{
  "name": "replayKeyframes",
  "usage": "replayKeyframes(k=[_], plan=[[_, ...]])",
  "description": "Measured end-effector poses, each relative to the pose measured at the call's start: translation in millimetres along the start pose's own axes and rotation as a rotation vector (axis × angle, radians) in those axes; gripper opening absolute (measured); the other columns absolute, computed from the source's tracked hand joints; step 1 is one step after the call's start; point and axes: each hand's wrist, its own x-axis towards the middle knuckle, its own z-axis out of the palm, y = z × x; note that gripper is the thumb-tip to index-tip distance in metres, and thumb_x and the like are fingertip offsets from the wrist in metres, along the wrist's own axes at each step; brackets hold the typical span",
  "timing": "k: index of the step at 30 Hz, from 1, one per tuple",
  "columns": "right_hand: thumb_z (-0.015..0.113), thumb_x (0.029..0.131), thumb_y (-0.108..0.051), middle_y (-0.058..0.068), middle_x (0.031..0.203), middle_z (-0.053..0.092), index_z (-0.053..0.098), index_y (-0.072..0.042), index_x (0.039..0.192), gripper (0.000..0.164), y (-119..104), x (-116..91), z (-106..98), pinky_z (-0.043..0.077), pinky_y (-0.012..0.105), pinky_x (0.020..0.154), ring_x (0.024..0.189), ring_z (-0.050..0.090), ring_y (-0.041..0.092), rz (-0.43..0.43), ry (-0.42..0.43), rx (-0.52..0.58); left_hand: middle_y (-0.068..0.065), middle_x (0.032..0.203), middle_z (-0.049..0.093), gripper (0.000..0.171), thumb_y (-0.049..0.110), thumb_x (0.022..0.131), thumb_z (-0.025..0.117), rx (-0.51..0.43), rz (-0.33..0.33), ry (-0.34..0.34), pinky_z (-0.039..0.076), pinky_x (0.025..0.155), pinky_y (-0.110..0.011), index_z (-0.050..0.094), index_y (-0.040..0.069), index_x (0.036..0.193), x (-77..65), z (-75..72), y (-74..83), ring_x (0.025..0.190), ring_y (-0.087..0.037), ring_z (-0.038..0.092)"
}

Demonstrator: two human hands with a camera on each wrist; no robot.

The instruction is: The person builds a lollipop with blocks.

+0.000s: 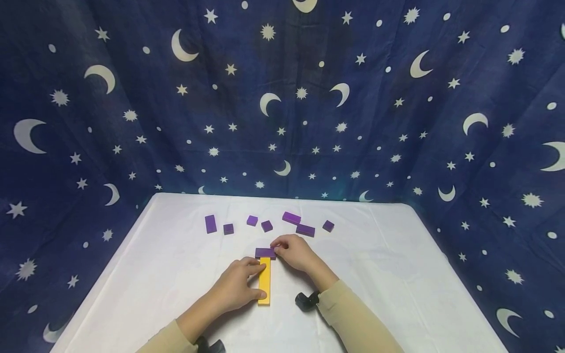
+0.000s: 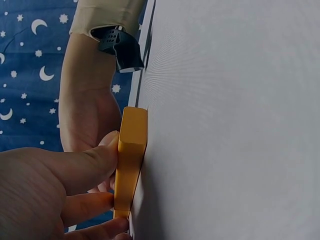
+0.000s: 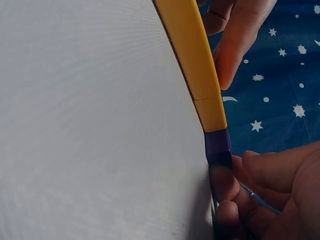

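Note:
A long yellow block lies flat on the table, pointing away from me, with a thin line across it near its far end in the right wrist view. My left hand rests thumb and fingertips on its upper face. Across the far end lies a purple block, touching the yellow one and making a T shape. My right hand pinches the purple block's right end; fingers partly cover it in the right wrist view.
Farther back lie several loose purple pieces: an upright-facing rectangle, small cubes and two rectangles near each other. A white cloth covers the table. Behind hangs a dark blue curtain with moons and stars.

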Motion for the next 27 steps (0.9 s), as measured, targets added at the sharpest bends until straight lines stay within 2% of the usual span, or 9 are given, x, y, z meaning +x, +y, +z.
replayKeyframes(k=[5,9,16,27], plan=[[0.071,0.103,-0.021,-0.002,0.104,0.075,0.082,-0.021,0.117,0.018,-1.4,0.6,-1.4,0.055,0.045,0.095,0.093,0.062,0.016,-0.005,-0.024,-0.02,-0.009,0.139,0.064,0.073,0.041,0.076,0.097,0.008,-0.021,-0.001,0.054,0.107,-0.055,0.073,0.015,0.14,-0.7,-1.3,2.4,0.124,-0.03,0.062],[0.073,0.101,-0.02,-0.004,0.097,0.071,0.082,-0.021,0.115,0.016,-2.0,-0.1,-2.4,0.052,0.043,0.091,0.091,0.059,0.017,-0.009,-0.033,-0.031,-0.013,0.146,0.059,0.073,0.043,0.076,0.097,0.02,-0.042,0.004,0.053,0.109,-0.059,0.074,0.018,0.14,-0.9,-1.5,3.9,0.13,-0.035,0.061],[0.074,0.1,-0.02,-0.004,0.096,0.07,0.082,-0.022,0.114,0.016,-1.6,-1.6,-1.7,0.053,0.045,0.092,0.091,0.059,0.017,-0.002,-0.039,-0.028,-0.017,0.161,0.049,0.072,0.044,0.076,0.097,0.036,-0.049,0.01,0.048,0.116,-0.063,0.074,0.02,0.14,-2.0,-0.8,4.3,0.145,-0.044,0.054],[0.074,0.101,-0.02,-0.005,0.094,0.07,0.081,-0.023,0.114,0.015,-0.4,-1.9,-0.6,0.052,0.043,0.09,0.089,0.06,0.017,-0.004,-0.035,-0.022,-0.018,0.161,0.051,0.072,0.045,0.078,0.095,0.03,-0.031,0.014,0.049,0.114,-0.066,0.072,0.02,0.142,-1.5,0.4,0.1,0.144,-0.046,0.055]])
